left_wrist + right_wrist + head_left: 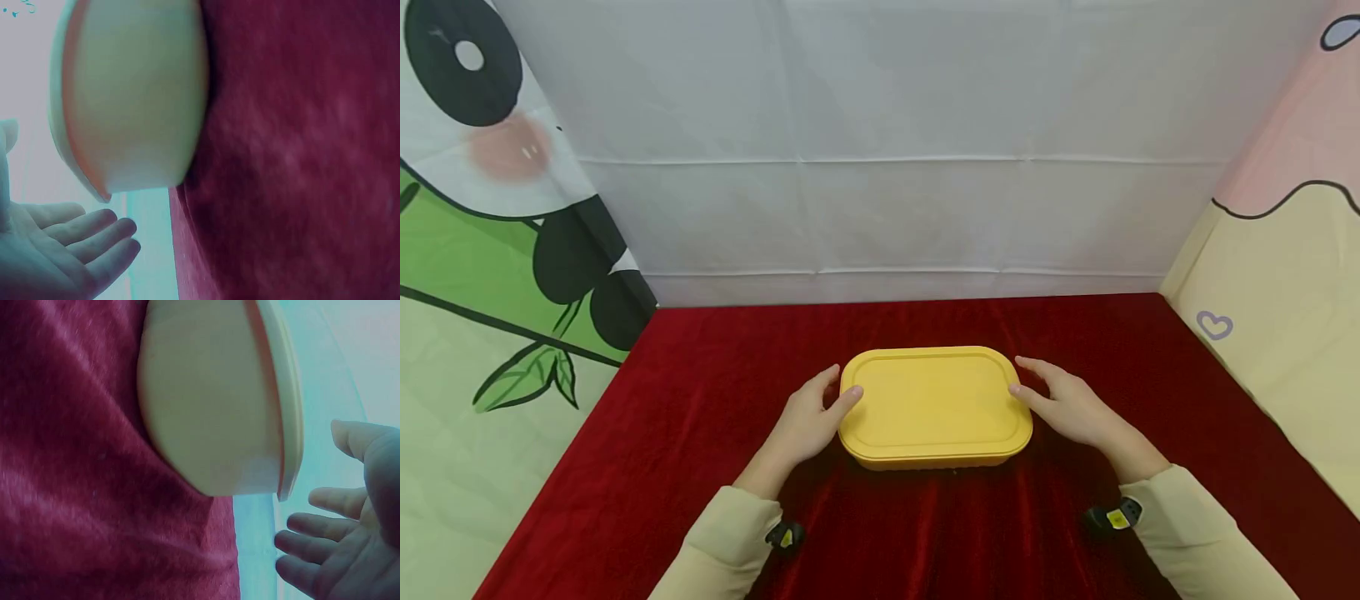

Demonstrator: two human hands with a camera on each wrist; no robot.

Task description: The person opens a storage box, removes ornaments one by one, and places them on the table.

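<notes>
A yellow rectangular food container (936,404) with rounded corners and a lid on it sits on the red cloth. My left hand (808,417) is at its left end, the thumb tip appearing over the lid's edge in the head view. At the right end is my right hand (1067,406), its thumb likewise near the rim. Both wrist views show straight, spread fingers, with a gap between the left hand (62,247) and the container's side (134,94), and between the right hand (350,531) and its side (209,400). What the container holds is hidden by the lid.
Red velvet-like cloth (737,350) covers the table. A white creased sheet (902,217) hangs behind it. Printed cloth with a panda-like figure (512,158) stands on the left, and a pink and cream cloth (1285,275) on the right.
</notes>
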